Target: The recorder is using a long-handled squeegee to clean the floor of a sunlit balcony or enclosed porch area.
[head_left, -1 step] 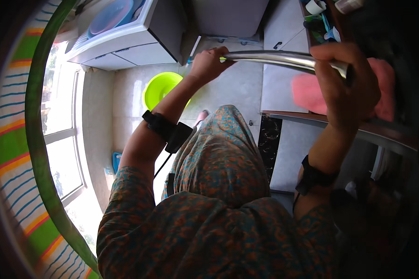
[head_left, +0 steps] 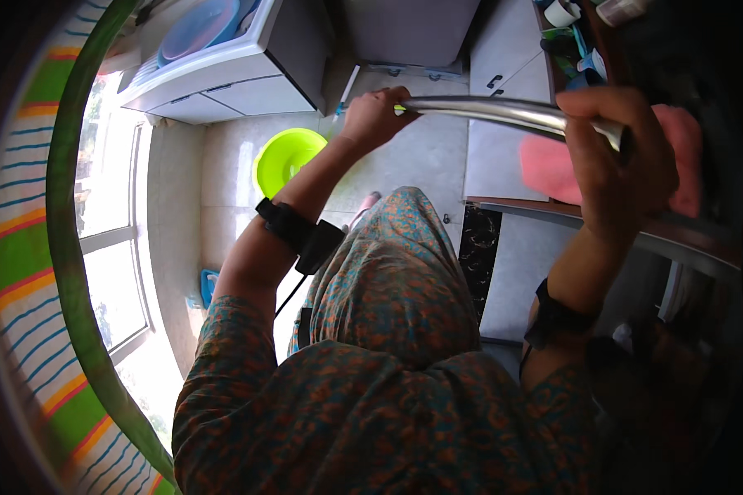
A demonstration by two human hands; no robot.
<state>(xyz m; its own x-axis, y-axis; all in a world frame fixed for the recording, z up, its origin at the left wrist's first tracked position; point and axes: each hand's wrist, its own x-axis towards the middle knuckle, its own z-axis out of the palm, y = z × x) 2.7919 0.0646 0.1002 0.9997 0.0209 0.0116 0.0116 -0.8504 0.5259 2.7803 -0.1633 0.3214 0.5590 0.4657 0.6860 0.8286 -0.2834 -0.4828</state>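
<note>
A shiny metal pole (head_left: 487,106) runs crosswise in front of me, its open end close to the camera on the right. My left hand (head_left: 376,120) is closed round the pole's farther part, where a small yellow-green bit shows by the fingers. Near the pole's right end, my right hand (head_left: 623,161) grips it with thumb and curled fingers. Just beyond my left hand, a thin white strip with a blue part (head_left: 349,88) shows low down; whether it joins the pole, I cannot tell. A bright yellow-green basin (head_left: 271,169) stands on the floor beside my left forearm.
A white cabinet (head_left: 264,95) with a blue basin (head_left: 202,31) on top stands far left. On the right, a counter (head_left: 516,203) carries a pink cloth (head_left: 549,167); cups (head_left: 561,12) sit beyond it. A striped curtain (head_left: 29,272) hangs beside the window (head_left: 111,289).
Both hands and the pole have shifted very slightly to the right and down in the picture. The grip of each hand stays the same.
</note>
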